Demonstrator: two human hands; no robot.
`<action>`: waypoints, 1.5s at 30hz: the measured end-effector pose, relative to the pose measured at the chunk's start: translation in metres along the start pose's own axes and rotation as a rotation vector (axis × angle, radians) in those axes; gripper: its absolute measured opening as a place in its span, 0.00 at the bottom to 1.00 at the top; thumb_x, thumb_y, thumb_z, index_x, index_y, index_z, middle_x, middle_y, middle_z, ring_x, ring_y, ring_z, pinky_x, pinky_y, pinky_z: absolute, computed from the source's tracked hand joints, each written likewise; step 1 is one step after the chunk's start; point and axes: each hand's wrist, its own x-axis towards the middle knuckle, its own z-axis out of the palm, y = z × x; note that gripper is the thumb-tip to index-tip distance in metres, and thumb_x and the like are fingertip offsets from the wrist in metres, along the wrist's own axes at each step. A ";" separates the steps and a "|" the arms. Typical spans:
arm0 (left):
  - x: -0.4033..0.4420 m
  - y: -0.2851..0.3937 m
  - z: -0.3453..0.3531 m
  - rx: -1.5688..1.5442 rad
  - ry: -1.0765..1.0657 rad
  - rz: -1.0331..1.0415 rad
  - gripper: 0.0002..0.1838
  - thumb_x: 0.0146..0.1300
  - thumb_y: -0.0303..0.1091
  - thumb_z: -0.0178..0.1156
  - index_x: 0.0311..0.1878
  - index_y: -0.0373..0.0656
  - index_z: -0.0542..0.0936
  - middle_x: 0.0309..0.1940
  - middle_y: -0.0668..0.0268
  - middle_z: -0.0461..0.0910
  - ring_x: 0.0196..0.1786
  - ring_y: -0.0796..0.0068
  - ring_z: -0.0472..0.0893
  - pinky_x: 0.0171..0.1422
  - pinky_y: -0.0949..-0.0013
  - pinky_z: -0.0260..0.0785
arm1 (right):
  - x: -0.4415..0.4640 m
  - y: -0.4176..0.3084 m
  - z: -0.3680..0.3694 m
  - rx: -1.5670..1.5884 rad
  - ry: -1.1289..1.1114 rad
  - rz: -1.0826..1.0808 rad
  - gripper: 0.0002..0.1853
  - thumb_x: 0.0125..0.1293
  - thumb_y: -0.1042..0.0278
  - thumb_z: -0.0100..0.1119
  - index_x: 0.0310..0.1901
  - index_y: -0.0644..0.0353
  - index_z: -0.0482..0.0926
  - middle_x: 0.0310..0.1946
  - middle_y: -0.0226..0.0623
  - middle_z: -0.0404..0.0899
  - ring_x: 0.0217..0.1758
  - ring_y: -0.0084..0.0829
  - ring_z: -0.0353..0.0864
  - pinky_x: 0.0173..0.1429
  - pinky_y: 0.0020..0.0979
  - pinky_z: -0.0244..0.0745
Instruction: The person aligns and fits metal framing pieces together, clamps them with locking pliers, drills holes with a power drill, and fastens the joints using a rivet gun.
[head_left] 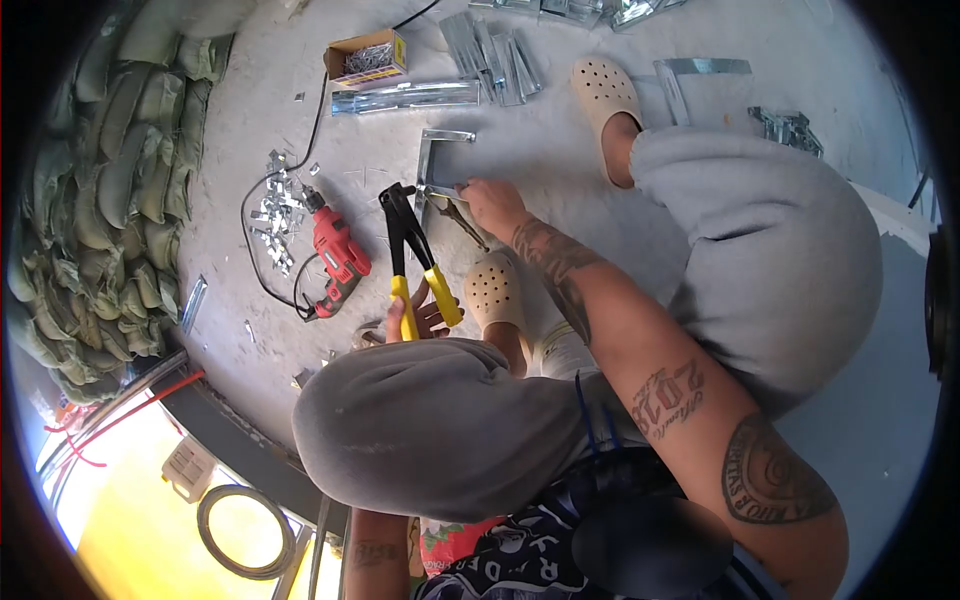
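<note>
My left hand (428,312) is wrapped round the yellow handles of a black hand rivet gun (398,228), whose handles stand spread apart. The rivet gun's head is close beside the corner of a U-shaped metal channel frame (425,160). With its fingers closed, my right hand (495,207) grips the near arm of that frame. Locking pliers (460,222) sit at the frame's corner, pointing down toward my shoe. A red power drill (338,252) lies on the floor to the left of the rivet gun.
Small metal clips (277,215) lie scattered by the drill's black cord. An open box of rivets (367,60) stands beyond metal channels (405,97). Stacked sandbags (125,150) line the left. My beige clogs (493,292) flank the work. Another bent frame (705,67) lies at upper right.
</note>
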 end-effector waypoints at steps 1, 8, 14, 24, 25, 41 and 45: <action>0.002 -0.008 -0.011 0.113 0.046 0.025 0.51 0.63 0.72 0.48 0.80 0.47 0.51 0.60 0.53 0.76 0.58 0.63 0.78 0.51 0.66 0.70 | 0.000 0.000 -0.001 0.002 0.000 0.003 0.15 0.74 0.63 0.45 0.40 0.56 0.84 0.36 0.40 0.82 0.40 0.45 0.84 0.43 0.45 0.78; 0.009 -0.025 0.003 0.420 0.368 0.033 0.41 0.64 0.65 0.57 0.69 0.41 0.66 0.57 0.55 0.76 0.60 0.60 0.77 0.59 0.59 0.69 | 0.003 0.001 -0.001 -0.005 0.003 0.026 0.14 0.73 0.62 0.46 0.41 0.55 0.84 0.36 0.39 0.82 0.41 0.44 0.84 0.44 0.44 0.79; 0.023 -0.027 0.004 0.340 0.326 0.021 0.43 0.64 0.67 0.54 0.71 0.42 0.65 0.58 0.55 0.76 0.59 0.62 0.77 0.61 0.58 0.67 | 0.004 0.001 0.002 0.018 0.031 0.024 0.14 0.73 0.63 0.47 0.41 0.54 0.84 0.36 0.39 0.82 0.42 0.43 0.84 0.45 0.44 0.78; 0.008 0.002 -0.016 0.348 0.169 0.011 0.44 0.65 0.68 0.52 0.73 0.43 0.62 0.59 0.55 0.76 0.59 0.64 0.77 0.62 0.58 0.65 | -0.055 -0.091 -0.020 0.789 0.091 0.543 0.30 0.62 0.39 0.63 0.45 0.65 0.84 0.40 0.43 0.83 0.41 0.39 0.83 0.48 0.34 0.76; 0.008 0.005 -0.017 0.353 0.157 0.019 0.44 0.65 0.68 0.52 0.73 0.43 0.62 0.59 0.55 0.76 0.59 0.64 0.77 0.62 0.58 0.65 | -0.045 -0.092 -0.011 0.785 0.092 0.533 0.30 0.62 0.39 0.63 0.45 0.65 0.84 0.40 0.43 0.83 0.41 0.39 0.83 0.48 0.34 0.76; 0.029 -0.009 -0.048 0.849 0.115 0.270 0.24 0.53 0.38 0.64 0.52 0.37 0.78 0.40 0.59 0.78 0.40 0.67 0.79 0.46 0.64 0.71 | -0.026 -0.108 0.019 1.206 -0.247 0.709 0.29 0.49 0.48 0.79 0.40 0.68 0.82 0.36 0.41 0.83 0.39 0.31 0.82 0.43 0.36 0.76; 0.034 0.003 -0.017 0.691 0.450 0.009 0.22 0.60 0.45 0.67 0.41 0.31 0.80 0.31 0.59 0.82 0.36 0.72 0.80 0.43 0.64 0.71 | -0.023 -0.105 0.022 1.285 -0.242 0.714 0.29 0.51 0.50 0.79 0.43 0.68 0.82 0.39 0.41 0.84 0.40 0.29 0.83 0.45 0.33 0.77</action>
